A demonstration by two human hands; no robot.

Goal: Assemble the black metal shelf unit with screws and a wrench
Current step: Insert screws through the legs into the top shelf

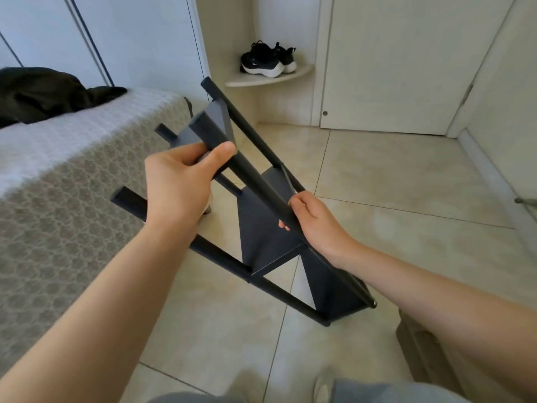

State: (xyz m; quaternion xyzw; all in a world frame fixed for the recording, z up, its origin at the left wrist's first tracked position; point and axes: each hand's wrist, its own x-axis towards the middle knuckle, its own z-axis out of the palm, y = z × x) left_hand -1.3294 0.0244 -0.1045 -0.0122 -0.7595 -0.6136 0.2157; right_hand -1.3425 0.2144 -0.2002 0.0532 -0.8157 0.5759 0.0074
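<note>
Bed (pixel 72 158) at your left, tiled floor (pixel 392 175) below; black metal shelf unit (pixel 261 242) held tilted beside the bed. Your left hand (pixel 180 184) curls round its nearest post (pixel 250 175) by the upper shelf. Your right hand (pixel 316 222) wraps the same post lower down, fingertips showing beneath it.

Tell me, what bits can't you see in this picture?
All in the head view:
- Left hand: fingers mostly hidden behind the shelf unit; the thumb shows.
- Right hand: fingers wrap behind a post; only two tips peek out.
- Screws: too small to make out.
- Wrench: nowhere in view.
</note>
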